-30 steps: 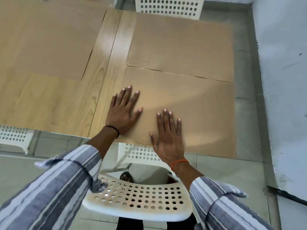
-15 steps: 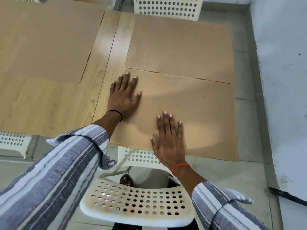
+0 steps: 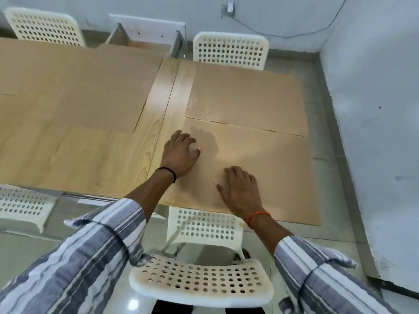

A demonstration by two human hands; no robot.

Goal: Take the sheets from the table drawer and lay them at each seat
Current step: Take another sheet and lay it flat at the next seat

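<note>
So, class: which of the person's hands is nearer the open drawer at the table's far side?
Left. The left hand lies farther up the near sheet, toward the drawer; the right hand sits near the table's front edge.

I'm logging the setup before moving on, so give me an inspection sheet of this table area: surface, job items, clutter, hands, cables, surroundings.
Surface: light wooden table, two tops joined at a seam.
Job's things: near brown sheet lies flat at the near right seat, overhanging the table's near edge; far brown sheet lies flat just beyond it; a large brown sheet covers the far left; open drawer at the far edge.
Clutter: nothing seen.
Hands: left hand and right hand both rest on the near sheet, gripping nothing.
Cables: thin wire on the far wall.
Surroundings: perforated white chairs, nearest; grey tiled floor; pale walls.
</note>
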